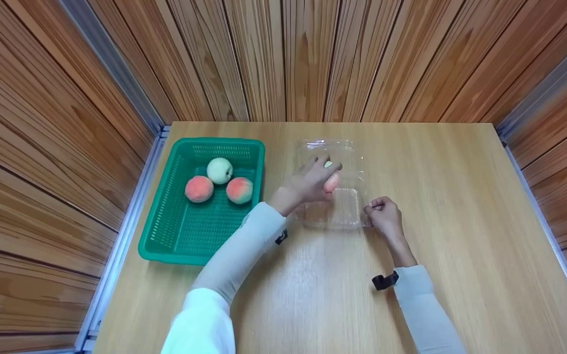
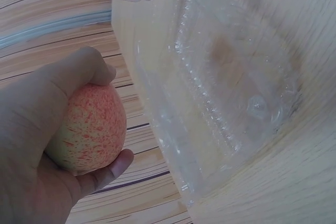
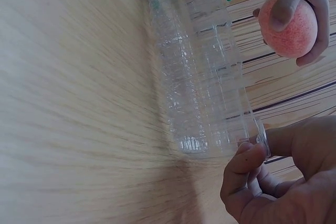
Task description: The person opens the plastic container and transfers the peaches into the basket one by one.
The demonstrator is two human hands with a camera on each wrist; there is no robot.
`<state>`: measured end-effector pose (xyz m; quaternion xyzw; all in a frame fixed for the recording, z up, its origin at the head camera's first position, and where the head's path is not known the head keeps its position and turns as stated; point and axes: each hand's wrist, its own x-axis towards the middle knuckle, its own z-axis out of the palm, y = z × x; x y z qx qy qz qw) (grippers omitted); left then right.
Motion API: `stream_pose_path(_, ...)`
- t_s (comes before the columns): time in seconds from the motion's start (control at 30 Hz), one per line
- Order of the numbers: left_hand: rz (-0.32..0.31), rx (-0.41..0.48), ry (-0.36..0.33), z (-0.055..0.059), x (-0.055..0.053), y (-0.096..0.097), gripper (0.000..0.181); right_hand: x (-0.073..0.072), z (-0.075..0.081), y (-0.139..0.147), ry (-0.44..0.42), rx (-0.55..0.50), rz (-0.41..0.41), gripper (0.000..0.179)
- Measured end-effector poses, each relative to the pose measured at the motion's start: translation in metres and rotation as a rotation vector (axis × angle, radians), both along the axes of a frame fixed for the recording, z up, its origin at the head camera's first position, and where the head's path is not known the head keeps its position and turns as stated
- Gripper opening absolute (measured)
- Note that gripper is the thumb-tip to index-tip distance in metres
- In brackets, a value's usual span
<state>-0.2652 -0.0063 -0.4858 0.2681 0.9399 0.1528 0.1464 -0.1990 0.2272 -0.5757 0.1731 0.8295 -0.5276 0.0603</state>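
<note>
My left hand (image 1: 311, 181) grips a peach (image 2: 97, 128), red-speckled over pale yellow, with thumb and fingers round it. It holds the peach above a clear plastic clamshell box (image 1: 345, 209), which lies with its lid folded back on the table. In the right wrist view the same peach (image 3: 289, 26) hangs clear of the box. At the box's near right corner my right hand (image 1: 385, 216) pinches the rim between thumb and curled fingers. No fruit shows in the box.
Left of the box stands a green plastic basket (image 1: 185, 250). In it lie a pale peach (image 1: 219, 170), a red peach (image 1: 199, 189) and a red-and-yellow peach (image 1: 239, 190). Wood-patterned panels (image 1: 308, 59) rise behind the table (image 1: 455, 196) and along both sides.
</note>
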Motion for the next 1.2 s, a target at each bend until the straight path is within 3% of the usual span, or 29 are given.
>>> stream_pose_path(0.33,-0.02,-0.013,0.026,0.005,0.0,-0.004,0.08,0.0,0.001,-0.001,-0.003,0.013,0.002,0.013)
stream_pose_path(0.57,-0.08,-0.022,0.118,0.006,0.002,-0.007,0.077,0.0,0.0,0.0,0.005,-0.003,0.007,0.012)
stream_pose_path(1.2,-0.075,0.029,0.126,0.012,0.004,-0.026,0.075,0.001,0.0,0.0,-0.017,-0.033,0.009,0.013)
